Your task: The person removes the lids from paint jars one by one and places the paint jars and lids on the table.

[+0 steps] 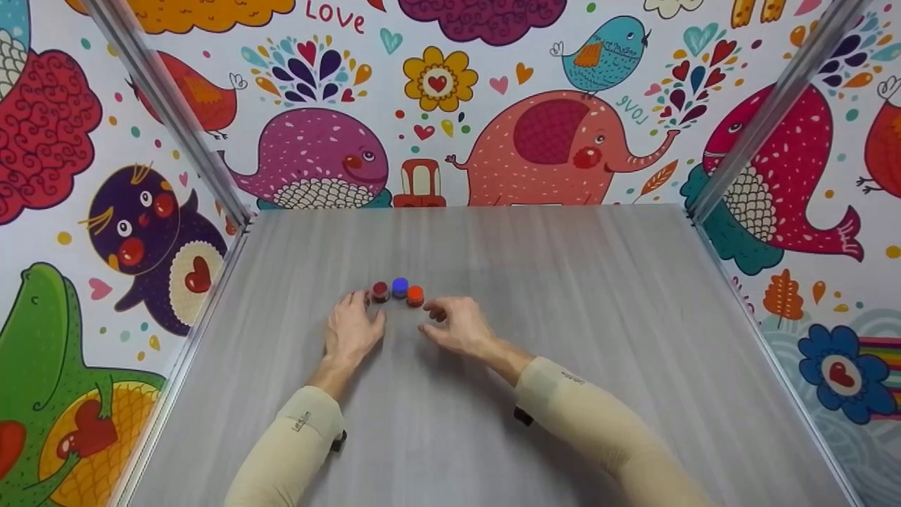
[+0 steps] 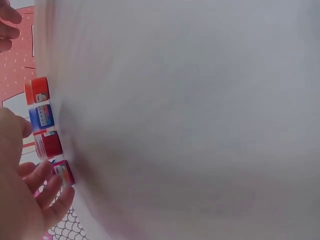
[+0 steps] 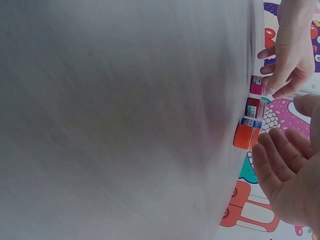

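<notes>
Head view, pots: Three little pots show in a short row on the grey table [image 1: 563,352], out past your fingertips. The dark red pot [image 1: 380,291] is on the left, the blue pot [image 1: 400,287] is in the middle and a bit farther, and the orange pot [image 1: 415,296] is on the right. They sit close side by side, maybe so both hands can get at them.

Head view, hands: Your left hand [image 1: 350,331] lies low by the dark red pot, fingers straight and close together, tips beside the pot's left side. Your right hand [image 1: 456,325] is just near the orange pot, fingers loosely bent and a little spread. It holds nothing.

Left wrist view: Here there are four pots in a line at the table edge. A pink pot [image 2: 64,173] sits by your left fingers [image 2: 47,192], which are a little spread and touch it or nearly touch it. I cannot tell which. It seems to hide behind that hand in the head view.

Right wrist view: Your right fingers [image 3: 280,160] are open and apart, just beside the orange pot [image 3: 246,136], not touching. The left hand's fingertips are at the pink pot [image 3: 257,85] at the far end of the line.

Walls: Bright cartoon animals cover them.
</notes>
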### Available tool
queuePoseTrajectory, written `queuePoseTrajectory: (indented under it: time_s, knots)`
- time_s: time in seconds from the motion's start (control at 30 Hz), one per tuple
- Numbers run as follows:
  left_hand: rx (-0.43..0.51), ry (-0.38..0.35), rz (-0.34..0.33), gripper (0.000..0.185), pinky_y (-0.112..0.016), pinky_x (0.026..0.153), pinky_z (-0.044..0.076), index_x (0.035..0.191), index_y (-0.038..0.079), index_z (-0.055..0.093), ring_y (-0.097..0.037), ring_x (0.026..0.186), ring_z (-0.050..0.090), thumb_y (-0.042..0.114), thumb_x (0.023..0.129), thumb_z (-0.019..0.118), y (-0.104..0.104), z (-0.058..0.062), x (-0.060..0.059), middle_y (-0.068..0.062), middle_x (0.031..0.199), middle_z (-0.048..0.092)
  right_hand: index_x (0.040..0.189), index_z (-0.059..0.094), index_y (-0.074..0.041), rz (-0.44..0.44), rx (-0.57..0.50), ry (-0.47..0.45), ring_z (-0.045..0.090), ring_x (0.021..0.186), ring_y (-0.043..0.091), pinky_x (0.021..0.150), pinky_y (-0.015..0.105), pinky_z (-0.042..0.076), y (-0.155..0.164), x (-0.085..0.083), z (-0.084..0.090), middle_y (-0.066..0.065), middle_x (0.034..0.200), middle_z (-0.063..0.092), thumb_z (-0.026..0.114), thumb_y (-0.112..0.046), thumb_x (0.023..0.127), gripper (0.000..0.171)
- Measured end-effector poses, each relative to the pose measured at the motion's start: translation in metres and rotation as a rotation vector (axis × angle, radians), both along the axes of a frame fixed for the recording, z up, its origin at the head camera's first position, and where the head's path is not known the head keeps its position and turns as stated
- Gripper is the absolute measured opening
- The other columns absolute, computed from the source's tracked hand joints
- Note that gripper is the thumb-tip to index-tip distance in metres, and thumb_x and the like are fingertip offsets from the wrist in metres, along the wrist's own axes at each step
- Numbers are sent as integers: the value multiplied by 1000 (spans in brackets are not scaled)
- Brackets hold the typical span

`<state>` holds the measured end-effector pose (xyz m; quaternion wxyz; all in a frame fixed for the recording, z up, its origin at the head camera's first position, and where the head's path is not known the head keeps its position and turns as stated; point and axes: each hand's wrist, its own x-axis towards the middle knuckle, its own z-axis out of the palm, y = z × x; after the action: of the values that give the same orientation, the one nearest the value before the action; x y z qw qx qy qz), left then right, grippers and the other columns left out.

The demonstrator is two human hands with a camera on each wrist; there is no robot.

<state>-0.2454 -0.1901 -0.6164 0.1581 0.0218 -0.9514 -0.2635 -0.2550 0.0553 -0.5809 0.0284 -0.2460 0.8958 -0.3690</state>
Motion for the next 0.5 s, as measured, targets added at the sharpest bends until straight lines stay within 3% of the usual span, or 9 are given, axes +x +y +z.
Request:
queuePoseTrajectory:
  time_s: [0.27, 0.5]
  knots:
    - [19, -46, 66, 45, -65, 94, 63, 132, -2, 70, -50, 111, 76, 26, 98, 80, -9, 2, -2, -25, 119, 77, 126, 81, -3, -14, -26, 10, 81, 102, 29, 94, 48, 68, -10, -2, 1, 15, 113, 86, 84, -28, 100, 36]
    - [68, -92, 119, 53, -65, 107, 59, 138, -8, 67, -55, 121, 73, 25, 98, 78, -18, -2, -5, -31, 128, 75, 126, 81, -2, -18, -39, -21, 81, 105, 31, 96, 49, 68, -15, 1, 3, 17, 116, 85, 84, -27, 101, 36]
